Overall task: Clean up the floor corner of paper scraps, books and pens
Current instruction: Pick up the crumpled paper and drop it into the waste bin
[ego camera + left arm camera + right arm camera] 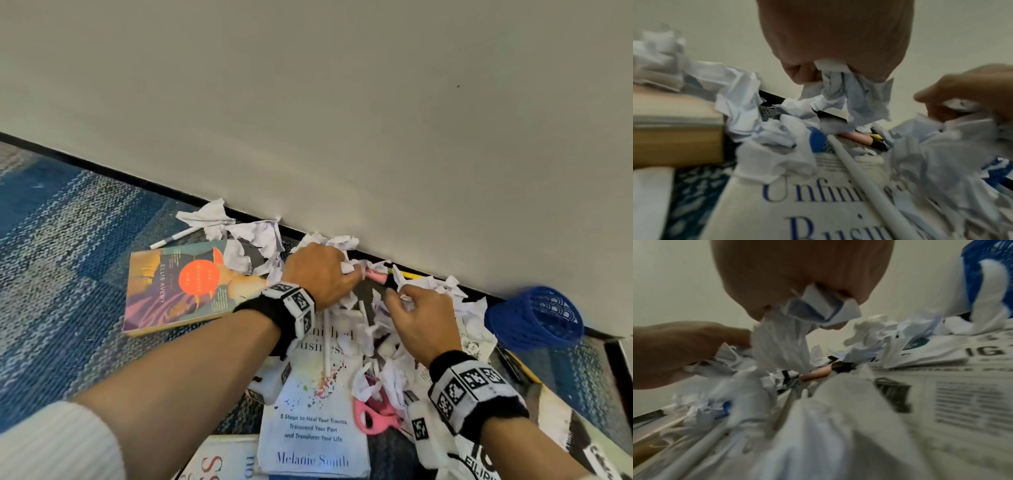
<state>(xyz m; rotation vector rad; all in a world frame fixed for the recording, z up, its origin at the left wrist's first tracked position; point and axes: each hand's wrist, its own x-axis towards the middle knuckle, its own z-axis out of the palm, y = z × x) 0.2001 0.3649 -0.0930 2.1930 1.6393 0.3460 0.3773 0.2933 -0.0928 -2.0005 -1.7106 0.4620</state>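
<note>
Crumpled white paper scraps lie heaped along the black baseboard on the blue carpet. My left hand grips a bunch of these scraps above the pile. My right hand holds a folded scrap and crumpled paper close beside it. Between the hands a pink highlighter lies on the floor. A white pen rests on the white book "Unfinished Business". A colourful paperback lies at left, another pen behind it.
A blue mesh basket lies tipped on its side against the wall at right. Pink scissors rest among scraps beside the white book. Newspaper lies under my right wrist. A yellow pencil lies along the baseboard. More books lie near me.
</note>
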